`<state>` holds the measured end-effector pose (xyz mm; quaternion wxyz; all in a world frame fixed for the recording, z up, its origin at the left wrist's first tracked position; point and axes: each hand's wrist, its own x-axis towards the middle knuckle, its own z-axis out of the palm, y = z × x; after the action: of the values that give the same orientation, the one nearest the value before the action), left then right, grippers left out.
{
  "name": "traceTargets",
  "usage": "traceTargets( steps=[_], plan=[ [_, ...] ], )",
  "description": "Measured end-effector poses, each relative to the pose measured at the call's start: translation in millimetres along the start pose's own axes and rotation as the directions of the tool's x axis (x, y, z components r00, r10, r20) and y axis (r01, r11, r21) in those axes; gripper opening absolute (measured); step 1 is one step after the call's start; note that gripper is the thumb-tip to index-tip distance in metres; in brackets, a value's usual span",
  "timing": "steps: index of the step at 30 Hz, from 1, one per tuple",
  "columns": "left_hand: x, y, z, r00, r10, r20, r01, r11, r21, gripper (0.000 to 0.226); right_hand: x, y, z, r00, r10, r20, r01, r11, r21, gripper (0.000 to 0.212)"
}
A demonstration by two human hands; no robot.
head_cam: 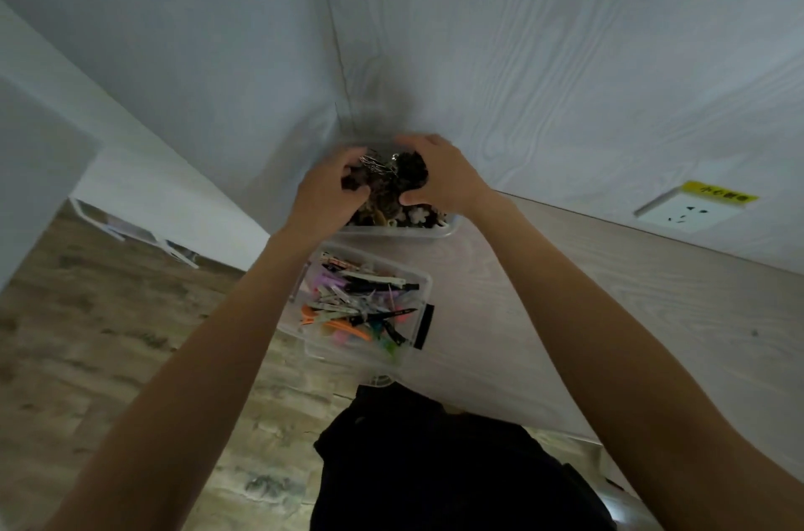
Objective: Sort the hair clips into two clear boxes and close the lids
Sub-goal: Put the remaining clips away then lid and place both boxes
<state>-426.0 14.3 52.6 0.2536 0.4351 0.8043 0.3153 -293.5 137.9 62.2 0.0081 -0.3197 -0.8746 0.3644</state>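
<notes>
Sorting looks nearly done: both hands are at the far box (400,231), bunching a heap of dark clips (391,178) that stands above its rim; next, I judge, they must be pressed down so a lid can shut. Left hand (330,186) and right hand (439,173) curl round the heap, arms stretched forward; the near box (417,282), lid off, holds coloured clips (356,304).

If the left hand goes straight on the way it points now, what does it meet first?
Probably the dark hair clips heaped in the far clear box; the left hand already grips some. Depth is unclear.
</notes>
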Motion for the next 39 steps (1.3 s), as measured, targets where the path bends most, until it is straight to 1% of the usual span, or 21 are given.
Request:
traceTargets(
  steps=[2,4,6,7,8,10,11,13,17,19,21,23,26,30,32,33,34,35,36,37,39],
  plan=[
    [-1,-8,0,0.998,0.063,0.003,-0.063,0.992,0.108,0.047,-4,2,2,0.999,0.017,-0.034,-0.018,0.999,-0.032,0.077],
    [-3,-14,-2,0.995,0.098,-0.025,-0.089,0.963,0.255,0.047,-13,9,7,0.989,0.019,-0.144,-0.035,0.994,-0.107,0.064],
    [-8,-20,-1,0.997,0.061,-0.045,-0.043,0.943,0.329,0.048,-24,22,16,0.962,0.035,-0.272,-0.099,0.97,-0.224,0.05],
    [-11,-22,1,0.999,0.017,-0.04,-0.003,0.941,0.339,0.05,-30,30,21,0.948,0.063,-0.311,-0.15,0.953,-0.265,0.047],
    [-13,-23,4,0.999,-0.037,-0.022,0.042,0.94,0.338,0.053,-35,37,26,0.94,0.117,-0.32,-0.204,0.946,-0.254,0.047],
    [-14,-25,7,0.991,-0.135,0.019,0.123,0.947,0.297,0.057,-40,46,33,0.936,0.225,-0.269,-0.252,0.965,-0.07,0.046],
    [-13,-26,7,0.988,-0.154,0.018,0.144,0.954,0.261,0.058,-41,48,36,0.943,0.227,-0.243,-0.227,0.973,0.027,0.045],
    [-10,-26,5,0.989,-0.15,-0.017,0.15,0.97,0.19,0.061,-42,48,38,0.945,0.201,-0.257,-0.173,0.977,0.128,0.04],
    [-15,-15,3,0.994,-0.086,-0.073,0.091,0.994,0.066,0.063,-58,52,36,0.92,0.215,-0.327,-0.156,0.968,0.198,0.039],
    [-17,-3,6,0.994,-0.065,-0.088,0.061,0.997,-0.04,0.061,-72,60,32,0.9,0.23,-0.371,-0.16,0.964,0.211,0.039],
    [-17,13,19,0.996,-0.047,-0.076,0.034,0.985,-0.168,0.058,-91,75,23,0.867,0.255,-0.429,-0.164,0.958,0.237,0.04],
    [-18,27,38,0.999,-0.014,-0.044,0.004,0.976,-0.216,0.057,-111,92,15,0.836,0.281,-0.471,-0.19,0.954,0.232,0.042],
    [-23,46,76,0.998,0.016,0.06,0.001,0.962,-0.273,0.062,-141,120,2,0.799,0.345,-0.492,-0.286,0.939,0.194,0.045],
    [-32,62,120,0.988,0.009,0.156,0.038,0.954,-0.296,0.062,-175,144,-6,0.794,0.403,-0.455,-0.412,0.907,0.084,0.043],
    [-33,66,132,0.988,-0.002,0.155,0.049,0.952,-0.301,0.059,-184,147,-7,0.755,0.433,-0.492,-0.526,0.848,-0.062,0.037],
    [-33,67,135,0.988,-0.002,0.156,0.05,0.953,-0.299,0.059,-186,146,-7,0.745,0.387,-0.543,-0.551,0.816,-0.175,0.035],
    [-32,66,136,0.987,0.002,0.163,0.046,0.956,-0.29,0.059,-183,144,-7,0.76,0.319,-0.566,-0.538,0.798,-0.273,0.036],
    [-32,66,138,0.984,0.009,0.176,0.042,0.959,-0.279,0.06,-179,141,-6,0.797,0.262,-0.544,-0.497,0.797,-0.344,0.039],
    [-32,66,139,0.983,0.013,0.184,0.038,0.961,-0.273,0.061,-173,138,-5,0.841,0.238,-0.486,-0.448,0.81,-0.379,0.044],
    [-32,65,139,0.983,0.013,0.181,0.037,0.963,-0.268,0.062,-165,135,-1,0.871,0.248,-0.425,-0.419,0.826,-0.377,0.05],
    [-33,64,140,0.99,0.001,0.138,0.035,0.965,-0.261,0.062,-150,131,5,0.89,0.267,-0.369,-0.404,0.837,-0.369,0.057]
  ],
)
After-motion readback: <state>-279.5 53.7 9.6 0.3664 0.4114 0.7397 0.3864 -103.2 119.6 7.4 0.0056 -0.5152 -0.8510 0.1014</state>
